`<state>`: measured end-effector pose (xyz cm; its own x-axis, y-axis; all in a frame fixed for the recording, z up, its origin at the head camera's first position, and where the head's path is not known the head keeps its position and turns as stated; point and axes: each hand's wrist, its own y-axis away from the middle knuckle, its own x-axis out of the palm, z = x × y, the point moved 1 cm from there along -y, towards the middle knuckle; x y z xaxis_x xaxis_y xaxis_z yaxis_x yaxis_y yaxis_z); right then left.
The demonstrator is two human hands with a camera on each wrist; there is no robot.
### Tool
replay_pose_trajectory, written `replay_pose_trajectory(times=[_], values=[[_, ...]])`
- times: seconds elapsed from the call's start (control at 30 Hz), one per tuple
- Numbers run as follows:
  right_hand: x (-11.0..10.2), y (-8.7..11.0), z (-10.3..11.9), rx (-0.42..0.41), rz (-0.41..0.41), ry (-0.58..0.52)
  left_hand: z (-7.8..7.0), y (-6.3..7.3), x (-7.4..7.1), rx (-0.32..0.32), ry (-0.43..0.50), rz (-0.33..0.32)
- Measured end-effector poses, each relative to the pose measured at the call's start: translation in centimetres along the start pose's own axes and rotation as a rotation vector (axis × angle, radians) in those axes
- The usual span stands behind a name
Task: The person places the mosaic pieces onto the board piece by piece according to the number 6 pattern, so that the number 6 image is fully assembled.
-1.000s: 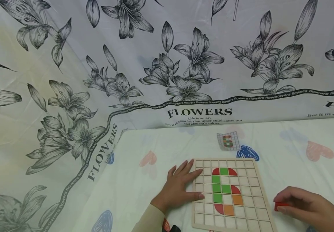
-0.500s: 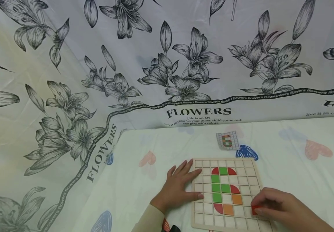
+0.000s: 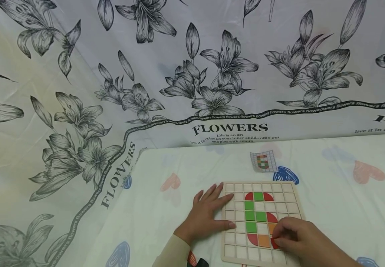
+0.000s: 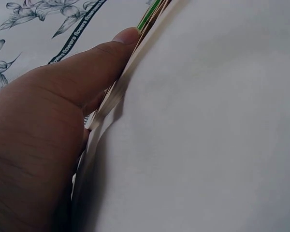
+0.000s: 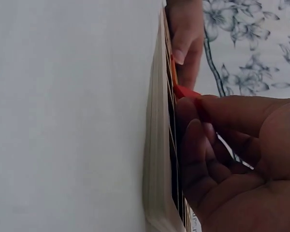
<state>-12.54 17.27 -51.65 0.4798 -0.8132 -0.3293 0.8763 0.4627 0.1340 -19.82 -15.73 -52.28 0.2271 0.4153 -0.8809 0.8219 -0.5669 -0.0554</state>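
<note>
A wooden grid board (image 3: 239, 252) lies on the white cloth, with green, orange and red tiles set in some of its squares. My left hand (image 3: 206, 215) rests on its left edge, fingers spread and thumb over the frame. Between thumb and fingers, my right hand (image 3: 300, 237) pinches a red tile (image 3: 274, 243) at the square right of the lower orange tile (image 3: 264, 241). In the right wrist view the red tile (image 5: 185, 92) stands tilted against the board's surface. The right hand covers part of the upper orange tile and the board's lower right.
A small paper card (image 3: 263, 161) with a printed coloured grid pattern lies behind the board. A dark object (image 3: 201, 263) shows at the front edge by the left sleeve. Flower-printed fabric (image 3: 165, 74) hangs behind the heart-printed cloth (image 3: 186, 167).
My right hand has carried the red tile leftward, from beside the board to the square next to the lower orange tile. The left hand has stayed on the board's edge.
</note>
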Motion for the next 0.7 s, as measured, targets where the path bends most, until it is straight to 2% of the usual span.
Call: replay_pose_trajectory(times=[0.2, 0.3, 0.47, 0.6, 0.7], values=[[0.3, 0.1, 0.5, -0.002, -0.058, 0.119, 0.0, 0.0, 0.0, -0.006, -0.010, 0.004], [0.2, 0.2, 0.8, 0.028, -0.097, 0.153, 0.1, 0.1, 0.1, -0.004, -0.011, 0.002], [0.2, 0.2, 1.0, 0.075, -0.085, 0.086, 0.1, 0.2, 0.2, -0.006, -0.018, 0.001], [0.2, 0.3, 1.1, 0.051, -0.051, 0.052, 0.0, 0.1, 0.1, -0.004, -0.011, 0.001], [0.0, 0.5, 1.1, 0.039, -0.069, 0.067, 0.1, -0.1, 0.2, 0.000, -0.010, 0.002]])
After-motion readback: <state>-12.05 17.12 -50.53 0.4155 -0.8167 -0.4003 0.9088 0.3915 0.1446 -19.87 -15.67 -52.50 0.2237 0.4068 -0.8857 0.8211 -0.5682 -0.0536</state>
